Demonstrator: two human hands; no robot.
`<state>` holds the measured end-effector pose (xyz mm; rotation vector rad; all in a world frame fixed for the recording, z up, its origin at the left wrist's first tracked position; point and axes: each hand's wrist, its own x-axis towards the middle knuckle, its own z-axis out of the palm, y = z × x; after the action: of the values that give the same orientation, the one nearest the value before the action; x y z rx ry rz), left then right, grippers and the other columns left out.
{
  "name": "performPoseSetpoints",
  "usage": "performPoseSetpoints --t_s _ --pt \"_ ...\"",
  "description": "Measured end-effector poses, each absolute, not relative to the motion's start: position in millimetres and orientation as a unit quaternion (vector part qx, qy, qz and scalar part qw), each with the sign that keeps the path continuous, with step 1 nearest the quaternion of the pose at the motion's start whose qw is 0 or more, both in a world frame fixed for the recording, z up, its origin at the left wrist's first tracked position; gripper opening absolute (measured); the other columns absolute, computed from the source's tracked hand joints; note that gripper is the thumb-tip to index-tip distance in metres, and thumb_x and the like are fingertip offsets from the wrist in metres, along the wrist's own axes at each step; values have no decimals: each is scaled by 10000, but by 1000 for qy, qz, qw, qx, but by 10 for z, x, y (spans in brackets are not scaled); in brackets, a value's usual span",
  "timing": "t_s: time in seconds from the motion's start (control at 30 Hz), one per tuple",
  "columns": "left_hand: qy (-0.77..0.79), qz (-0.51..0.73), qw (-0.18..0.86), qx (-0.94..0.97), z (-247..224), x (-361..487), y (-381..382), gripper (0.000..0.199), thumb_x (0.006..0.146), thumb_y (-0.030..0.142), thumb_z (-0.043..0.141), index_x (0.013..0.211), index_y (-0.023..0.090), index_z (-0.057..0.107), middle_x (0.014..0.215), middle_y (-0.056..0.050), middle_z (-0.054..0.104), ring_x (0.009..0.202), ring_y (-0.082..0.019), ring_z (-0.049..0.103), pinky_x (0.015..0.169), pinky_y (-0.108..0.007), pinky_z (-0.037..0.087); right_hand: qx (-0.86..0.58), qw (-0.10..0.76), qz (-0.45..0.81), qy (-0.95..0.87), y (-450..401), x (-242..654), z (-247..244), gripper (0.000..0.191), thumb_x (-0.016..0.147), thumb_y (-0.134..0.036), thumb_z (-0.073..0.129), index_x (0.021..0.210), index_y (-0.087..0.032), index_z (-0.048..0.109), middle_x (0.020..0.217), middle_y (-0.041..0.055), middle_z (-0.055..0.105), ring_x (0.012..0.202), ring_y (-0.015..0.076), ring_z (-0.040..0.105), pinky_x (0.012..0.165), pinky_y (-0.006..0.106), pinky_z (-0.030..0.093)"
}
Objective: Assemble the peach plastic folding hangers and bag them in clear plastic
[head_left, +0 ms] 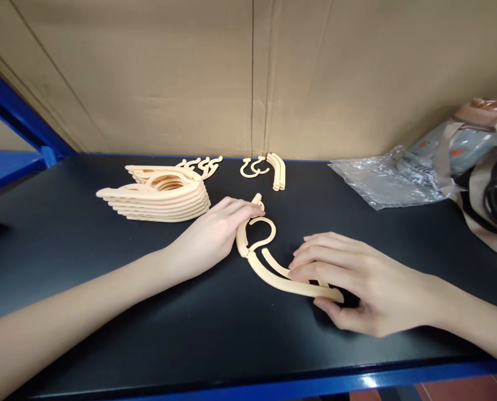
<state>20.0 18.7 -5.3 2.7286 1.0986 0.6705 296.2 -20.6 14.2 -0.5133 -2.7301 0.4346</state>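
Hanger (pixel 288 285) lies on the black table (pixel 148 334) in front of the stacked hangers (pixel 165 202), spread at its middle joint (pixel 247 254). Handling it well likely means steadying both sides evenly and keeping strain off the slim hook (pixel 273 230). The left hand (pixel 215 231) curls closed over the far arm (pixel 240 239), thumb hidden; the right hand (pixel 361 273), half-curled, pinches the near arm (pixel 305 288) by its end.

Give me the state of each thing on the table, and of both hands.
Hanger: spread open, hook attached
Left hand: fingers over one side; grip partly hidden
Right hand: thumb and fingers at the other end
Stacked hangers: piled up
Hooks: loose, near the bars
Bars: bunched side by side
Plastic bag: crumpled
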Motion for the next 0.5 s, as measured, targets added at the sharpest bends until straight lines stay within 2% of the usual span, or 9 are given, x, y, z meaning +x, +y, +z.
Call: performPoseSetpoints --t_s 0.27,0.5 --pt "358 213 55 907 -38 203 178 350 990 59 370 1278 136 554 1281 -81 620 1193 -198 528 1024 -367 463 -178 153 133 -963 -166 2981 123 421 839 9 479 1206 -159 600 1114 71 654 1094 197 542 997 365 441" --pt "333 221 53 915 -48 200 166 350 986 69 387 1298 136 529 1283 -92 610 1195 -200 529 1019 -366 468 -187 148 88 -967 -117 3008 124 400 894 30 411 1198 -140 607 1097 87 667 1087 216 542 965 385 454"
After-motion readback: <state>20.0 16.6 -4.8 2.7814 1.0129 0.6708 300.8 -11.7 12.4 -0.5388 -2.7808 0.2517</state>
